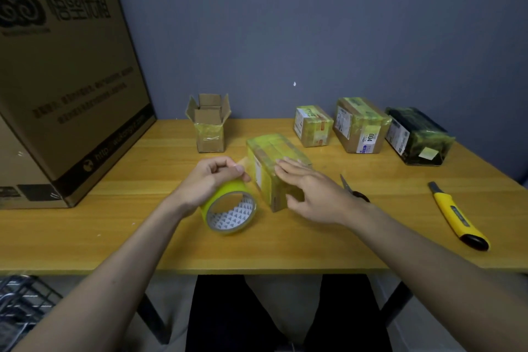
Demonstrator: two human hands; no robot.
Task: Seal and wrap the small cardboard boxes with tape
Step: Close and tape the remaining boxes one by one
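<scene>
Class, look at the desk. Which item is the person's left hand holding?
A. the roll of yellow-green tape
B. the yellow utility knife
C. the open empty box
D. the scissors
A: the left hand grips the tape roll beside the box being wrapped, while the utility knife lies untouched at the right.

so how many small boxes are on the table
5: an open box at the back left, one under the right hand at the centre, and three taped ones back right. None seem hidden.
</scene>
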